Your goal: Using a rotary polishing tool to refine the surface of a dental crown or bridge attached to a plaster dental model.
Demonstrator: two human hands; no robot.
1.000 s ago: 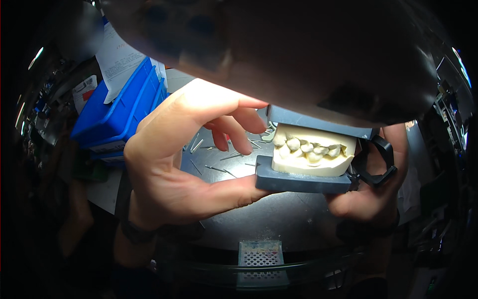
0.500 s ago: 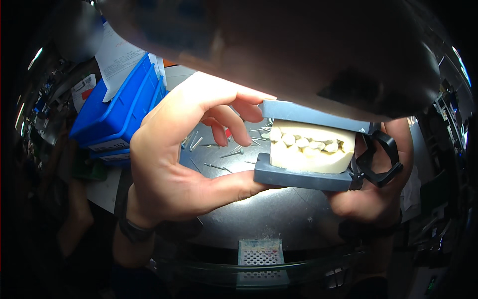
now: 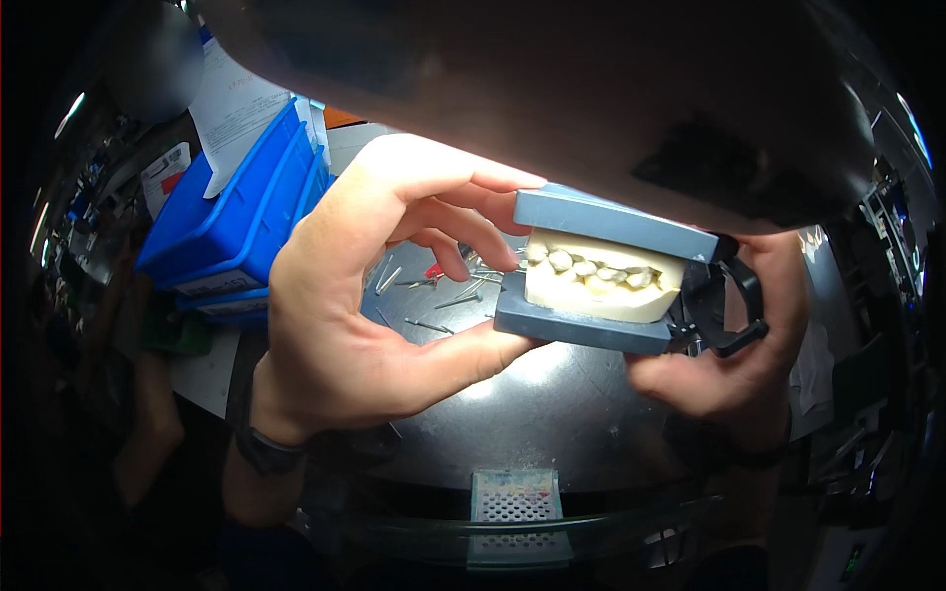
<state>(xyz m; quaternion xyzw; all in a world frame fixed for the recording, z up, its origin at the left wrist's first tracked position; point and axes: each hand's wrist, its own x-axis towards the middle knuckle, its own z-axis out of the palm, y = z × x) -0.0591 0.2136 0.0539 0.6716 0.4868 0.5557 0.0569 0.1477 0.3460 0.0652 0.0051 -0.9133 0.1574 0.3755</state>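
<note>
A cream dental model (image 3: 601,280) with upper and lower teeth meeting sits between two grey plates of an articulator (image 3: 581,328). Both my hands hold it up above the bench, under a bright light. My left hand (image 3: 335,295) grips its left end, thumb under the lower plate and index finger at the top plate; the other fingers curl behind. At the right end, my right hand (image 3: 749,335) is wrapped round the black hinge (image 3: 734,305), with its thumb beneath the lower plate. Part of the right hand's fingers is hidden behind the articulator.
Several metal burs (image 3: 434,326) lie scattered on the dark bench (image 3: 473,424) behind my left hand. Stacked blue bins (image 3: 222,236) with papers (image 3: 236,108) stand at the left. A perforated plate (image 3: 517,507) is at the near edge. A large dark shape (image 3: 552,108) blocks the top.
The articulator with the dental model has moved slightly left and up, tilting a little, and both hands have moved with it. The grip stays the same.
</note>
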